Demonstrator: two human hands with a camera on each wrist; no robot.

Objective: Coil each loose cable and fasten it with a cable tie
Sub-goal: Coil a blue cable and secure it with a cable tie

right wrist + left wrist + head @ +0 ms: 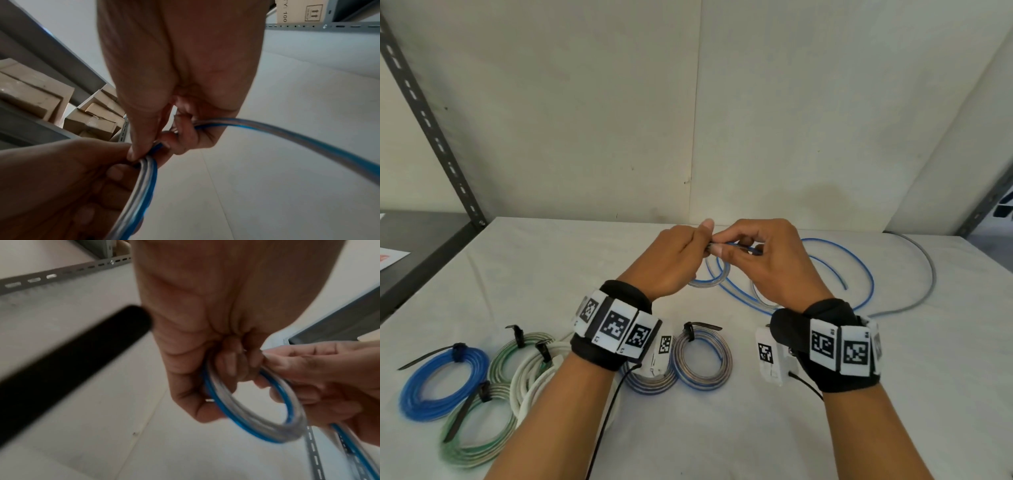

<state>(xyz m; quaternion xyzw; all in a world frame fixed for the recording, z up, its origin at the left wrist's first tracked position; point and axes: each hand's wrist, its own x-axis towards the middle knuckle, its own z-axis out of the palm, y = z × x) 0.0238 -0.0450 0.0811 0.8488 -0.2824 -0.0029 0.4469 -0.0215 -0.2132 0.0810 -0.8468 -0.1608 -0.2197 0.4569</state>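
While both hands [726, 253] pinch blue-clear cable [255, 418] — box [299, 11] reads "100".

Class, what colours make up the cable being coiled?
Blue and clear; the cable shows best in the left wrist view.

The blue-and-clear cable [835, 260] is only partly coiled, a couple of small loops [255, 410] held up off the worktop while the rest sprawls loose. Six finished coils up front, each cinched with a black cable tie [702, 327].
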